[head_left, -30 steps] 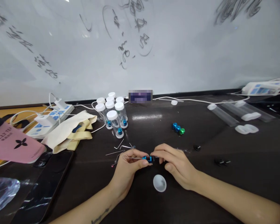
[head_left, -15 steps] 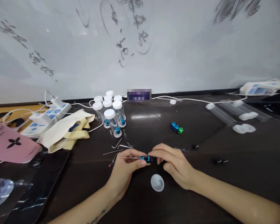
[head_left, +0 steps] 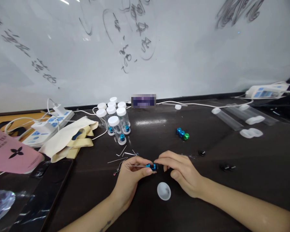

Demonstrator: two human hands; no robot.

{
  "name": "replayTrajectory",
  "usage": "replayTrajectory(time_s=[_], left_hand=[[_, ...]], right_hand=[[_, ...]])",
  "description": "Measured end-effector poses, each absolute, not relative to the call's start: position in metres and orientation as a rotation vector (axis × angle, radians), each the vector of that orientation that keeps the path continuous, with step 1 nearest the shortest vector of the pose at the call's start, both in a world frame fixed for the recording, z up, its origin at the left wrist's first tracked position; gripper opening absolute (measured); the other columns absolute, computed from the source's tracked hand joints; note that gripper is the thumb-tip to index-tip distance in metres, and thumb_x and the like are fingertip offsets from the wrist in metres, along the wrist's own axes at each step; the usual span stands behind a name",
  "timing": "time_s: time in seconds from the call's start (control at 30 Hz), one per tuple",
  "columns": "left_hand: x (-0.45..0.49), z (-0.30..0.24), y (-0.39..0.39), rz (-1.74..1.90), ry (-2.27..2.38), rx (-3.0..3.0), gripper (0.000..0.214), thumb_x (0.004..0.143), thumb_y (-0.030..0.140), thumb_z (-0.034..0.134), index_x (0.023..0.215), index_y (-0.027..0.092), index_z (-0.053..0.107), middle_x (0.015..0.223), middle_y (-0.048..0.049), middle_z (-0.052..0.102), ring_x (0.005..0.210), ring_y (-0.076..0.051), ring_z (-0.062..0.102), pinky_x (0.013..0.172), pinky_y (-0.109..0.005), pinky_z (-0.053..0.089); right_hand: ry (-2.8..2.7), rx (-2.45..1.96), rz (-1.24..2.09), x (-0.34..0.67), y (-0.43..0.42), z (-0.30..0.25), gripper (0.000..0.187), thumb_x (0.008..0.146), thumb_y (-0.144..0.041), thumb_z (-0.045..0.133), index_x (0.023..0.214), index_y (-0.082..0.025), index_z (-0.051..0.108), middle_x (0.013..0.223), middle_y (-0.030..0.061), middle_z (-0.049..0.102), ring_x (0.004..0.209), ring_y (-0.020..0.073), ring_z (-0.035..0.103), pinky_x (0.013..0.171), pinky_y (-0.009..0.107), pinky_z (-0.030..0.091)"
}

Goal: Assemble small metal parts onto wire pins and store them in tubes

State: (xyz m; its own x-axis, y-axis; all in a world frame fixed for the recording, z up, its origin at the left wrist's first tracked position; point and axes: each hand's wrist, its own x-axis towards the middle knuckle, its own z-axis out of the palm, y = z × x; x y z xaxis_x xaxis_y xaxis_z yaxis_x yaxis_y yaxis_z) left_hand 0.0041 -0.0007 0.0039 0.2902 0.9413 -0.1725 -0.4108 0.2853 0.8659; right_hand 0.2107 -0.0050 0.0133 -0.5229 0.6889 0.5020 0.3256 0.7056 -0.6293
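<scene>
My left hand (head_left: 130,178) pinches a thin metal pin with small blue beads (head_left: 151,166) strung on it, low in the middle of the dark table (head_left: 232,193). My right hand (head_left: 180,170) meets it from the right, fingertips pinched at the pin's end on a small dark piece I cannot make out. A white cap (head_left: 164,191) lies upturned just below both hands. Several loose metal pins (head_left: 123,156) lie to the upper left of my left hand. A cluster of blue and green beads (head_left: 182,133) sits beyond my right hand.
Several white-capped vials (head_left: 114,120) with blue beads stand at the back centre. A cream cloth bag (head_left: 70,138), a power strip (head_left: 48,124) and a pink bag (head_left: 12,153) lie left. Clear tubes (head_left: 228,119) and white caps (head_left: 250,132) lie right. Small black pieces (head_left: 226,167) sit right.
Both hands stay pinched together on the pin and beads. The view has shifted slightly; nothing on the table has moved.
</scene>
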Motion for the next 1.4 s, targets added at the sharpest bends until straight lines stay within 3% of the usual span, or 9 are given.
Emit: replayTrajectory(time_s=[0.57, 1.0, 1.4], left_hand=[[0.0049, 0.0051, -0.0018, 1.053, 0.81, 0.811, 0.017, 0.062, 0.014, 0.085, 0.075, 0.017, 0.075, 0.075, -0.0018, 0.076, 0.071, -0.011, 0.067, 0.074, -0.021, 0.05], [0.0051, 0.0059, -0.0023, 1.051, 0.818, 0.802, 0.018, 0.061, 0.015, 0.085, 0.075, 0.016, 0.074, 0.076, -0.0024, 0.075, 0.07, -0.012, 0.068, 0.074, -0.023, 0.051], [0.0051, 0.006, -0.0019, 1.047, 0.82, 0.808, 0.018, 0.061, 0.015, 0.085, 0.075, 0.017, 0.074, 0.075, -0.0023, 0.075, 0.071, -0.012, 0.067, 0.074, -0.022, 0.051]], right_hand=[[-2.136, -0.785, 0.561, 0.2115, -0.0064, 0.012, 0.054, 0.103, -0.05, 0.025, 0.118, -0.015, 0.063, 0.1, 0.0106, 0.061, 0.081, 0.0183, 0.059, 0.071, 0.033, 0.048], [-2.12, -0.794, 0.593, 0.212, -0.0062, 0.0123, 0.052, 0.103, -0.05, 0.025, 0.126, -0.016, 0.058, 0.111, 0.0119, 0.056, 0.072, 0.0144, 0.059, 0.066, 0.032, 0.05], [-2.132, -0.797, 0.59, 0.2116, -0.0053, 0.0128, 0.055, 0.103, -0.051, 0.023, 0.119, -0.016, 0.062, 0.106, 0.0113, 0.058, 0.074, 0.0157, 0.058, 0.066, 0.032, 0.05]])
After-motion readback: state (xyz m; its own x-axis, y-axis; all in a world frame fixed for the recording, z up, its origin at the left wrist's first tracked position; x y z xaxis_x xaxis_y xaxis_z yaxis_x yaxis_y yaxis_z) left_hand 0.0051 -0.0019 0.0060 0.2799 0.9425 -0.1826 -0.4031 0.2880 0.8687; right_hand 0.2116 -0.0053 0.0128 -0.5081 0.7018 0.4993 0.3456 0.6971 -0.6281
